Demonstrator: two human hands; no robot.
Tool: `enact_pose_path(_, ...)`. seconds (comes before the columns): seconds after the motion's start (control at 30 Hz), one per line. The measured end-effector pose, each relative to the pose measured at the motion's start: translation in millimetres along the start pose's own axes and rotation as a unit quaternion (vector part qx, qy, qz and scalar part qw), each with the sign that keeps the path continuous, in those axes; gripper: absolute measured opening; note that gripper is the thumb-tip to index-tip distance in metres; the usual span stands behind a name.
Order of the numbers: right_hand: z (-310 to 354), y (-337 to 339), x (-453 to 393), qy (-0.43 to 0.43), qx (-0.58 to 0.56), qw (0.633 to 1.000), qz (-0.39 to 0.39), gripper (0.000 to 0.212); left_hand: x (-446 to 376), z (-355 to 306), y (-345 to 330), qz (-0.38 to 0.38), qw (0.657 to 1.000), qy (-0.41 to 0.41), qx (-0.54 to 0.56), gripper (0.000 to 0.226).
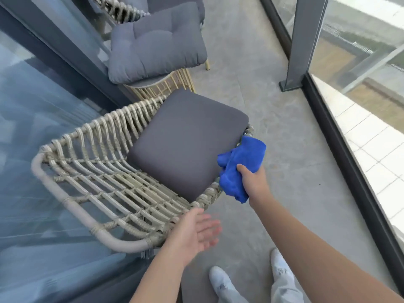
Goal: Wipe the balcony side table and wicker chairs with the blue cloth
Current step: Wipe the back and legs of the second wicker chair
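1. Your right hand (253, 182) has its grip bunched around the blue cloth (238, 167), at the wicker chair (91, 171) front rim.
2. Your left hand (194, 232) hovers open-fingered, holding nothing.
3. You seem to be on the chair; next, drag the cloth along the rim.

Concrete floor (251, 88) under wicker chair (91, 171) and side table (161, 84).

Cushion (185, 143) on wicker chair (98, 176), side table (161, 85) behind it

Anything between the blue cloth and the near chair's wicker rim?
Nothing visible. The right hand grips the blue cloth right at the chair's front rim, beside the seat cushion. The left hand is open nearby.
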State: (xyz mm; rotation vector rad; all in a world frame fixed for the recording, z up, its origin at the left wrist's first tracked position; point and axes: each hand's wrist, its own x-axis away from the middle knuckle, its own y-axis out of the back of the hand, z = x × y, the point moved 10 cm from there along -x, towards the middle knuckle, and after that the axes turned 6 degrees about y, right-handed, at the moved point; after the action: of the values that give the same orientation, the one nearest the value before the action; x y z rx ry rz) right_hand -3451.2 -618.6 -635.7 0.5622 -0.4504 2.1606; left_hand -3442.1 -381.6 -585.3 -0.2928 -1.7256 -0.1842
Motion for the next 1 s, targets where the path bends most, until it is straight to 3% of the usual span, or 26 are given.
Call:
enact_pose_path(0.13, -5.1, 31.1, -10.5, -0.011, -0.033, 0.998, -0.056, 0.032, -0.9, -81.3, -39.1, -0.107, 0.96, -0.158, -0.206, 0.011)
enact_pose_path(0.17, -6.5, 39.1, -14.8, -0.017, -0.042, 0.997, -0.063, 0.029, -5.2, -104.9, -53.3, -0.132, 0.932, -0.204, -0.27, 0.012)
enact_pose_path(0.23, -12.1, 55.9, -24.4, -0.03, -0.053, 0.995, -0.079, 0.022, -19.4, -141.7, -84.6, -0.177, 0.84, -0.278, -0.431, 0.015)
enact_pose_path(0.33, -22.9, 85.2, -44.3, -0.03, -0.065, 0.992, -0.103, 0.017, -62.5, -166.7, -131.7, -0.209, 0.71, -0.318, -0.593, 0.022)
enact_pose_path(0.53, -49.6, 117.8, -90.5, -0.016, -0.069, 0.99, -0.12, 0.013, -174.6, -168.7, -210.5, -0.183, 0.558, -0.295, -0.754, 0.035)
enact_pose_path(0.6, -58.9, 121.9, -108.3, -0.007, -0.061, 0.988, -0.14, 0.011, -200.2, -174.4, -223.2, -0.189, 0.539, -0.286, -0.769, 0.035)
enact_pose_path(0.77, -99.1, 106.6, -157.7, -0.003, -0.074, 0.986, -0.146, 0.022, -229.7, -183.0, -225.1, -0.225, 0.552, -0.297, -0.746, 0.034)
enact_pose_path(0.87, -120.9, 102.1, -185.4, -0.033, -0.103, 0.982, -0.154, 0.011, -233.0, -183.2, -222.3, -0.228, 0.549, -0.304, -0.745, 0.034)
enact_pose_path(1.0, -132.7, 110.3, -228.9, -0.048, -0.104, 0.979, -0.166, 0.014, -234.4, -181.5, -227.4, -0.224, 0.543, -0.307, -0.749, 0.036)
